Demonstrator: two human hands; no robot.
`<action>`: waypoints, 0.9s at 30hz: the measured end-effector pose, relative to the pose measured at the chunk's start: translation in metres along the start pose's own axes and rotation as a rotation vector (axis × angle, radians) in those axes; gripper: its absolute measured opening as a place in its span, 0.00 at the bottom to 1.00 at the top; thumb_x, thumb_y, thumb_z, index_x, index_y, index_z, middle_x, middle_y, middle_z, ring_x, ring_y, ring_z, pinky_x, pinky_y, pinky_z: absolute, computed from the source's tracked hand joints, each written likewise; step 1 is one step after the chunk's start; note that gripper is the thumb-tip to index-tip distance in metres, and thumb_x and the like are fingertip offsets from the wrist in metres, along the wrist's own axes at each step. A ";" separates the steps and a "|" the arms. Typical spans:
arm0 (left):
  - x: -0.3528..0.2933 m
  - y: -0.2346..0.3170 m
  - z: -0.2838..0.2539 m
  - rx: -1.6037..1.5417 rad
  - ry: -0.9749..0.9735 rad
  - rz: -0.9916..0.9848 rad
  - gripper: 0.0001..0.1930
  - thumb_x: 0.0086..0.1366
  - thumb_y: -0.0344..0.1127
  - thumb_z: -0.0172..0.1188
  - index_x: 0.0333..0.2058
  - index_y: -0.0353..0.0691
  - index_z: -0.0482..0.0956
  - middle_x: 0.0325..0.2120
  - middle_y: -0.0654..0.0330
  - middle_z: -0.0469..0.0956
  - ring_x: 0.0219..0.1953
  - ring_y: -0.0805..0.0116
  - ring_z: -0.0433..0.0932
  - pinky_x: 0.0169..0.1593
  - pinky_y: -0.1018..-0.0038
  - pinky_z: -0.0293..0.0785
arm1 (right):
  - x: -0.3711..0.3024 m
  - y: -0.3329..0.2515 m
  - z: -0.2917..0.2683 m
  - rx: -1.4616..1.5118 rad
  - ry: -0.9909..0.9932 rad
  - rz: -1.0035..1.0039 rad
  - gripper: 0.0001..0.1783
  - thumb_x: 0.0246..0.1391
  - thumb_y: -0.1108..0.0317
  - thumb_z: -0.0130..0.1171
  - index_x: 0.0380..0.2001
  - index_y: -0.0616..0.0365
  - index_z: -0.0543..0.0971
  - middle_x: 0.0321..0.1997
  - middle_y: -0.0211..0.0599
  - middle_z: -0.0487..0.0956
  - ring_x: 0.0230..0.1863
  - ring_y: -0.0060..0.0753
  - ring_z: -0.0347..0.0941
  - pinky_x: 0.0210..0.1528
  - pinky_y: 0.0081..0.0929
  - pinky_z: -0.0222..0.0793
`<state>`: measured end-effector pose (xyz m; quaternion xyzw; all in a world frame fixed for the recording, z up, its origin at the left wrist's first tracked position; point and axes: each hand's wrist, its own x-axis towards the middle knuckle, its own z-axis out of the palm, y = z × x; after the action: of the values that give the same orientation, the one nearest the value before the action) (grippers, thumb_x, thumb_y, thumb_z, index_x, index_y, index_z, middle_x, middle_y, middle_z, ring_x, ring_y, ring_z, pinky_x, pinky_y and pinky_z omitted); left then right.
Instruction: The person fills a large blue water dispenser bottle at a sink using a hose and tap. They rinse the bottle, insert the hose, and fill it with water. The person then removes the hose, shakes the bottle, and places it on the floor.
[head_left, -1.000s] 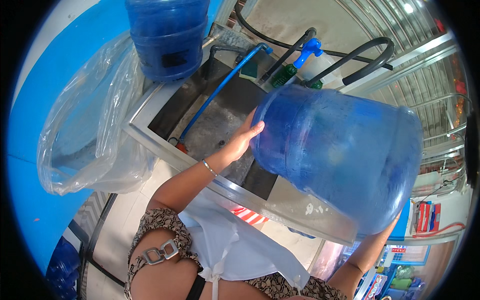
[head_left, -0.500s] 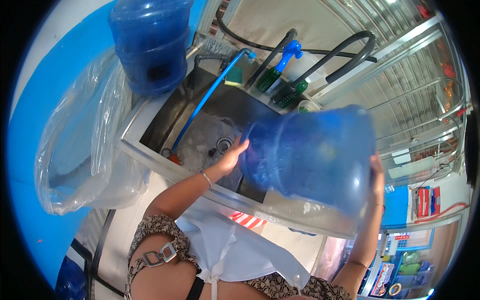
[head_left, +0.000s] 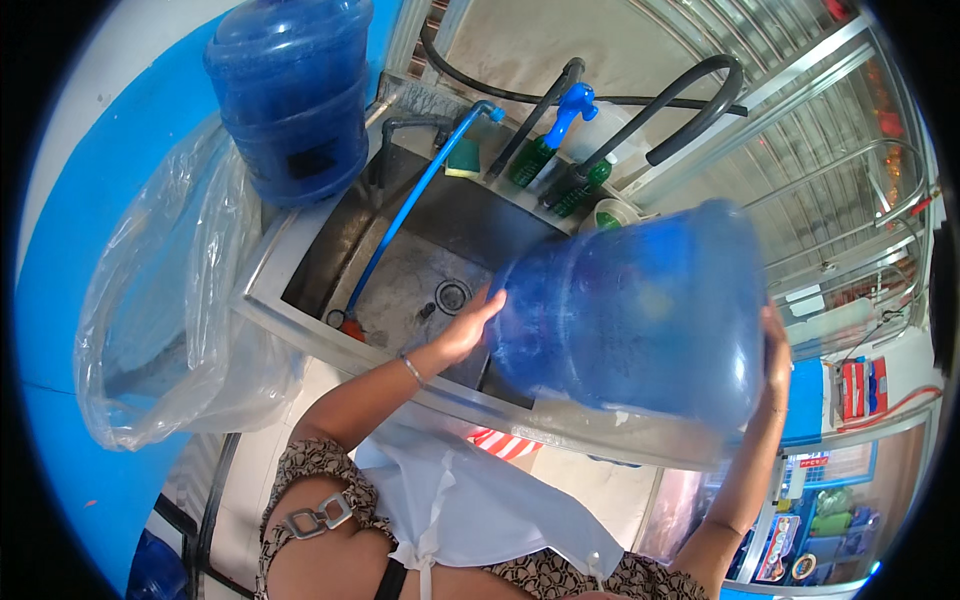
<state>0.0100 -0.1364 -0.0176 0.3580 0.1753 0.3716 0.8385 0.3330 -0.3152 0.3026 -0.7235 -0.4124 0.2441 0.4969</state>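
Note:
A large translucent blue water jug (head_left: 630,315) lies on its side in the air between my two hands, over the right part of the metal sink (head_left: 400,290) and its rim. At its left end my left hand (head_left: 472,328) grips the jug, thumb up, the other fingers hidden under or behind it. My right hand (head_left: 776,350) presses against the jug's broad right end, its fingers partly out of sight. Into the sink basin runs a bright blue pipe (head_left: 405,205), and a round drain (head_left: 452,295) shows in the basin floor.
A second blue jug (head_left: 300,110) stands at the sink's left corner, beside a big clear plastic bag (head_left: 170,300). Green bottles (head_left: 530,162), a sponge (head_left: 463,158) and a white tub (head_left: 610,214) line the back ledge. Black hoses (head_left: 710,75) arch above. Shelves (head_left: 835,520) stand at right.
The held jug has shifted slightly to the right together with both hands. My grip on it stays the same.

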 end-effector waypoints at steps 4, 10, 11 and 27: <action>0.005 0.005 -0.002 -0.031 -0.059 0.176 0.32 0.73 0.52 0.49 0.68 0.43 0.55 0.58 0.59 0.68 0.60 0.67 0.67 0.62 0.64 0.66 | 0.000 -0.002 0.001 0.085 0.054 -0.107 0.39 0.64 0.54 0.54 0.70 0.63 0.57 0.66 0.46 0.68 0.65 0.36 0.66 0.67 0.30 0.58; 0.003 0.004 -0.005 -0.113 -0.016 -0.127 0.25 0.74 0.53 0.48 0.61 0.45 0.64 0.53 0.58 0.74 0.53 0.64 0.78 0.55 0.59 0.77 | 0.006 -0.006 0.009 -0.010 -0.043 -0.015 0.34 0.65 0.56 0.53 0.68 0.64 0.62 0.65 0.45 0.70 0.64 0.34 0.66 0.67 0.26 0.57; -0.001 0.002 -0.007 -0.116 0.017 -0.096 0.25 0.74 0.53 0.47 0.61 0.45 0.64 0.53 0.58 0.74 0.53 0.64 0.78 0.56 0.59 0.77 | 0.007 -0.006 0.011 0.035 0.003 -0.058 0.34 0.65 0.56 0.53 0.68 0.64 0.62 0.65 0.45 0.70 0.64 0.34 0.66 0.67 0.26 0.57; -0.006 0.004 -0.009 -0.143 0.008 -0.238 0.22 0.75 0.54 0.43 0.55 0.46 0.68 0.46 0.59 0.78 0.52 0.63 0.78 0.58 0.57 0.74 | 0.008 -0.037 0.034 -0.183 0.024 -0.042 0.33 0.64 0.57 0.54 0.68 0.61 0.64 0.66 0.45 0.70 0.65 0.35 0.66 0.68 0.26 0.56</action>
<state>-0.0007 -0.1351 -0.0209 0.2726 0.1931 0.2824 0.8993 0.2979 -0.2849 0.3239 -0.7599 -0.4421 0.1864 0.4386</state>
